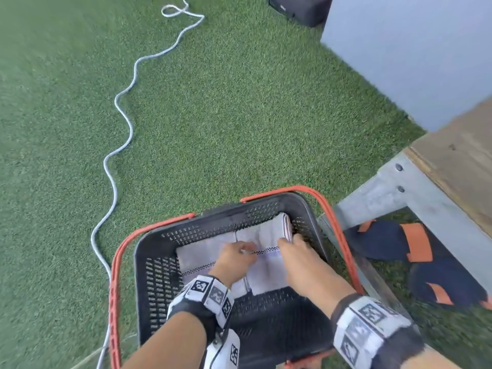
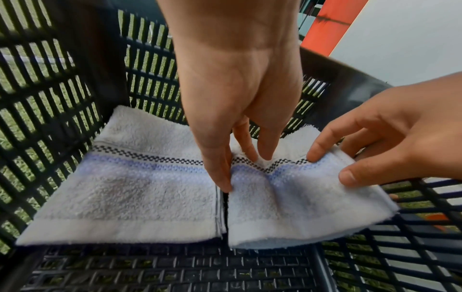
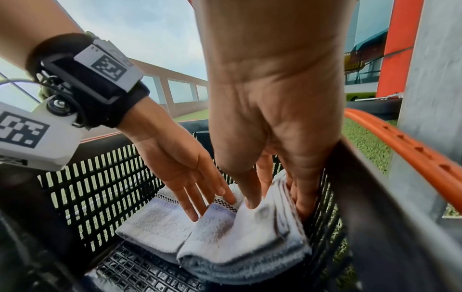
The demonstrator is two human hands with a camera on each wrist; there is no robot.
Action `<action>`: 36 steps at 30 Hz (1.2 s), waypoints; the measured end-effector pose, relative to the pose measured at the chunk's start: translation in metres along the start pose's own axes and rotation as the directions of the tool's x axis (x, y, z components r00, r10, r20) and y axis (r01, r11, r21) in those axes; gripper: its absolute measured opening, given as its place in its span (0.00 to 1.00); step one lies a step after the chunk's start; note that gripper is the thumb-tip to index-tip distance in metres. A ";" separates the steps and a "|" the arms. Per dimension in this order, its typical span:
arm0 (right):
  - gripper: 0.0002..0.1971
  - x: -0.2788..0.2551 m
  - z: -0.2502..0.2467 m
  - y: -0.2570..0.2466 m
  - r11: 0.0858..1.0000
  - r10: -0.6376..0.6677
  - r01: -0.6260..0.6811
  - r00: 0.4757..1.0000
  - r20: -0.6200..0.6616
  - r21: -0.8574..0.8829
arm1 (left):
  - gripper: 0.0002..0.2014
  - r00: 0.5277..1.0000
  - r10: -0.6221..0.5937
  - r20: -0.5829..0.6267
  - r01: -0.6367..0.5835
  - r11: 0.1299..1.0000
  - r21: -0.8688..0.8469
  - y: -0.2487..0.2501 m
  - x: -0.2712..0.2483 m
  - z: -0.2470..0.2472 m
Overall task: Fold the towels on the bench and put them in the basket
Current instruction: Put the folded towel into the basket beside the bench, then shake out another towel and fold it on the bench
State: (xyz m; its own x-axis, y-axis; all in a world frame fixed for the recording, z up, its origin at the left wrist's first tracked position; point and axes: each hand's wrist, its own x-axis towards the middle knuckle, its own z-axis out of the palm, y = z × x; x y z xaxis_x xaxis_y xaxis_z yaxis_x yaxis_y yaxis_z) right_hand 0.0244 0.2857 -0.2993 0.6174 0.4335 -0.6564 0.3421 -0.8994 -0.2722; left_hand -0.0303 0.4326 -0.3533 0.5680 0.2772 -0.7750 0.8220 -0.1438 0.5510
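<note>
A black slotted basket (image 1: 138,262) with orange handles stands on the grass. Two folded white towels with a blue band lie side by side on its floor. The left towel (image 1: 197,254) (image 2: 140,189) lies flat and untouched. My left hand (image 1: 237,254) (image 2: 243,168) presses straight fingers onto the left part of the right towel (image 1: 269,272) (image 2: 300,201). My right hand (image 1: 292,243) (image 3: 275,207) grips that towel's right edge, thumb on top, fingers down between towel and basket wall (image 3: 332,197). The towel puckers between the hands.
The wooden bench (image 1: 452,161) on a grey metal frame stands close to the basket's right. A dark blue and orange item (image 1: 399,243) lies under it. A white cord (image 1: 125,113) snakes over the grass on the left. A black box (image 1: 300,6) sits by a grey wall.
</note>
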 end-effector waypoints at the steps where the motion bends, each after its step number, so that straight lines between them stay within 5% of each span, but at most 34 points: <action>1: 0.26 0.001 0.002 0.000 1.000 0.006 -0.006 1.000 0.009 0.002 | 0.16 1.000 0.001 -0.013 -0.001 1.000 0.008 -0.003 0.004 0.002; 9: 0.23 0.005 0.010 0.003 1.000 0.002 -0.002 1.000 0.018 0.017 | 0.18 0.997 -0.009 -0.077 0.012 1.000 0.029 -0.010 0.007 0.008; 16: 0.21 0.001 0.003 0.004 0.994 -0.036 0.034 0.999 0.017 0.103 | 0.09 0.980 0.056 -0.192 -0.020 0.982 0.186 0.014 -0.002 -0.003; 19: 0.12 -0.009 -0.014 0.005 0.983 -0.093 0.105 0.992 -0.086 0.153 | 0.07 0.977 0.127 -0.172 -0.096 0.979 0.180 0.037 -0.012 -0.012; 23: 0.13 -0.036 -0.054 0.012 0.959 -0.108 0.174 0.954 -0.280 0.225 | 0.10 0.963 0.261 -0.067 -0.240 0.945 0.220 0.082 -0.038 -0.022; 28: 0.09 -0.099 -0.110 0.022 0.904 -0.073 0.237 0.906 -0.418 0.357 | 0.08 0.904 0.402 0.146 -0.426 0.814 0.394 0.158 -0.101 -0.043; 36: 0.09 -0.211 -0.178 0.054 0.889 -0.022 0.307 0.768 -0.640 0.338 | 0.10 0.723 0.647 0.241 -0.630 0.474 0.616 0.274 -0.212 -0.034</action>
State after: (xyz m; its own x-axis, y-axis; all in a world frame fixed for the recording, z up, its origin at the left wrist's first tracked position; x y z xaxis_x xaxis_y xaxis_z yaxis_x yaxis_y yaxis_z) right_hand 0.0390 0.1562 -0.0501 0.9203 0.3884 -0.0476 0.2542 -0.6859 -0.6818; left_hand 0.0729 0.3665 -0.0275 0.9527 -0.1220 -0.2782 0.0571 -0.8276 0.5584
